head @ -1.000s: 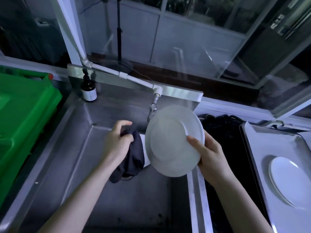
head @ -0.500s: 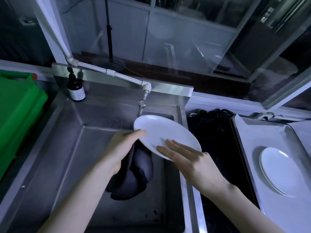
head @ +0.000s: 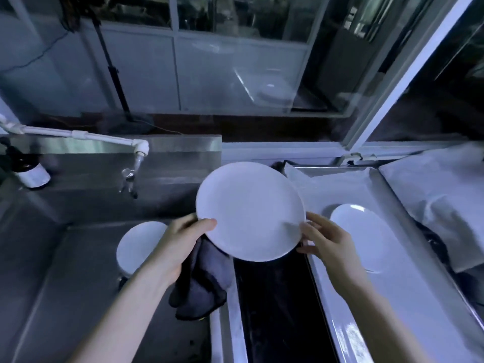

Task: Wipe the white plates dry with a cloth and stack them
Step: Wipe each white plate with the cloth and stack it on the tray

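Hidden: the fingers of the left hand (head: 180,242) are being concealed beneath the round white held plate (head: 250,210); whether the dark grey cloth (head: 201,281) is being clamped there cannot be told.
Cut off: the brown labelled bottle (head: 28,171) is being cropped by the left edge.
Left hand: the held plate's left rim is being gripped, with the thumb laid on top; the cloth is hanging below.
Right hand (head: 327,239): the right rim is being touched by spread, nearly straight fingers.
Held plate: it is being kept tilted in the air, between sink and tray.
Surface: a second white plate (head: 138,244) is lying in the stainless steel sink (head: 65,271), partly covered by the left forearm; a third white plate (head: 364,234) is resting on the pale metal tray (head: 424,292).
Room: a white pipe tap (head: 78,134) is being carried over the sink; reflections are being shown in the glazed window panels (head: 235,74) behind.
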The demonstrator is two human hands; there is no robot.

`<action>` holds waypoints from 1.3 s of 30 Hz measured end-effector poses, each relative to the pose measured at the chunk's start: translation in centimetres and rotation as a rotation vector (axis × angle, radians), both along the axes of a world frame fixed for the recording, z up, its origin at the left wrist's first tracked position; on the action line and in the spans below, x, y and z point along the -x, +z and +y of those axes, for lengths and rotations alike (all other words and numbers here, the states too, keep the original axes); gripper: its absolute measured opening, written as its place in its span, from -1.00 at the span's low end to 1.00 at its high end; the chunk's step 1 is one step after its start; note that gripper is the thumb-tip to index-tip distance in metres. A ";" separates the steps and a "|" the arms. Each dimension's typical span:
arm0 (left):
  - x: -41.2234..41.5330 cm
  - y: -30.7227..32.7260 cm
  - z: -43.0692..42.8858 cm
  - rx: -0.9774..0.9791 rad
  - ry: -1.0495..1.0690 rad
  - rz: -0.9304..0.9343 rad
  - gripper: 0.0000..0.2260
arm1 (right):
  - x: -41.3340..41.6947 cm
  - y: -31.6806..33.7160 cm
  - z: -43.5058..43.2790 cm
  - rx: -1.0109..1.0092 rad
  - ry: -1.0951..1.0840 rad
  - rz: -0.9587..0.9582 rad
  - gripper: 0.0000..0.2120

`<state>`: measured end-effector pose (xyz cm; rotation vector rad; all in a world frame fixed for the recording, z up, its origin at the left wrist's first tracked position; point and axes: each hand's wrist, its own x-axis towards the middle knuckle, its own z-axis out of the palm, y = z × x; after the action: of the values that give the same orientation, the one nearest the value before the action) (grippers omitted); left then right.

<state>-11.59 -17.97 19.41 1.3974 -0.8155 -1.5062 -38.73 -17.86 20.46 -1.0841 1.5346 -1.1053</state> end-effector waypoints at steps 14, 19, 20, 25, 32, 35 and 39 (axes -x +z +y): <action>22.6 -5.1 -6.3 0.193 -0.132 -0.321 -0.80 | 19.9 -5.1 0.1 0.039 -0.401 -0.054 -0.64; 27.8 -6.8 -9.6 0.161 -0.263 -0.415 -0.70 | 25.1 -7.7 -1.2 -0.029 -0.502 0.037 -0.66; 28.7 -7.1 -10.2 0.161 -0.289 -0.451 -0.70 | 25.9 -8.3 -1.5 -0.042 -0.530 0.029 -0.67; 32.5 -8.7 -12.6 0.154 -0.378 -0.618 -0.72 | 28.5 -10.9 -3.2 -0.108 -0.542 0.104 -0.79; 34.0 -11.4 -13.2 0.137 -0.433 -0.767 -0.88 | 29.5 -14.1 -3.9 -0.188 -0.550 0.163 -0.86; 34.0 -11.3 -13.3 0.161 -0.444 -0.841 -0.91 | 29.2 -15.1 -3.9 -0.199 -0.536 0.199 -0.91; 33.6 -11.1 -13.3 0.185 -0.473 -0.911 -0.91 | 28.7 -15.8 -4.0 -0.235 -0.553 0.254 -0.86</action>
<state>-45.23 -31.26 8.35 1.8320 -1.8958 -1.0134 -67.45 -21.82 4.66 -0.6694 2.1908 -1.1321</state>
